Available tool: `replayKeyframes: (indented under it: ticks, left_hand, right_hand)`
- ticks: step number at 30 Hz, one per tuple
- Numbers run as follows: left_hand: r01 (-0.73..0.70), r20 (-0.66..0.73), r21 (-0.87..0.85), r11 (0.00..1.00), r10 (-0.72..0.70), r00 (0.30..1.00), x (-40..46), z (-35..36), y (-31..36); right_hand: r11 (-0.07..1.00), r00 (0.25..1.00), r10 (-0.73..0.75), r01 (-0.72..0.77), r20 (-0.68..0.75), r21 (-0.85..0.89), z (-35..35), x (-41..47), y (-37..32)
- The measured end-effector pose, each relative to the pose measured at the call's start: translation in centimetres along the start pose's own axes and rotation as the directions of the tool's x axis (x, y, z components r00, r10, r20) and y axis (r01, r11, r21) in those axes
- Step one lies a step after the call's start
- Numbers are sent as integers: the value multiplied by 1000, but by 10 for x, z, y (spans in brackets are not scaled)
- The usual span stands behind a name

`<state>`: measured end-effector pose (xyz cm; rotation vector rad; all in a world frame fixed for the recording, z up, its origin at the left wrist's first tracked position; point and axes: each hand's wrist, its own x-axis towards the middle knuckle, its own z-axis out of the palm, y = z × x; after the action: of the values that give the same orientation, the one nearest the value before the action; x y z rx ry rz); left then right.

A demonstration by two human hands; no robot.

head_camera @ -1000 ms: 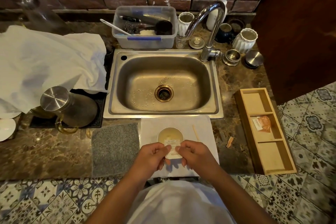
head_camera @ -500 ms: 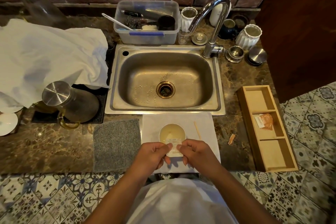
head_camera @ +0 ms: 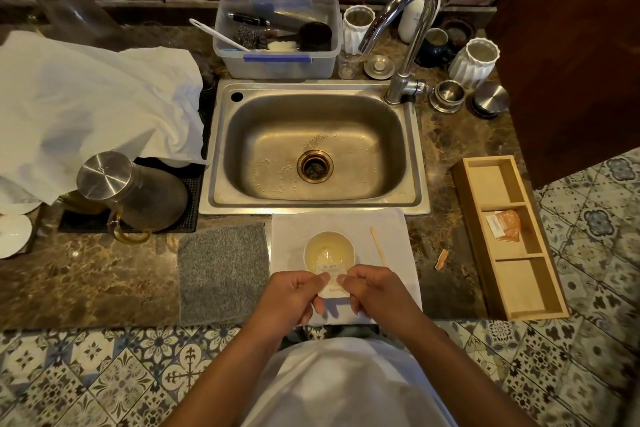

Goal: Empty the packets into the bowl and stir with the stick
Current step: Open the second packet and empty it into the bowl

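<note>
A small white bowl with pale liquid stands on a white cloth in front of the sink. Both hands pinch a white packet by its upper corners, just over the bowl's near rim: my left hand on its left corner, my right hand on its right. A wooden stir stick lies on the cloth right of the bowl. More packets, orange and white, lie in the middle compartment of a wooden tray. A torn orange scrap lies on the counter.
The steel sink and tap lie behind the cloth. A grey mat is left of it, a steel-lidded jug farther left, a white sheet beyond. A plastic tub and cups stand at the wall.
The hands and packet have stayed in the same grip over the bowl; only the camera view has shifted slightly.
</note>
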<state>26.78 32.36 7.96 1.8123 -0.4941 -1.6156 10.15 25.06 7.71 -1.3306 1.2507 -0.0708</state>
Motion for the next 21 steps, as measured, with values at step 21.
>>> replayKeyframes:
  ticks: [21]
  left_hand:
    - [19,15,-32,999,-19,1000,1,0,0]
  right_hand:
    - [999,1000,-7,6,10,31,-2,2,4]
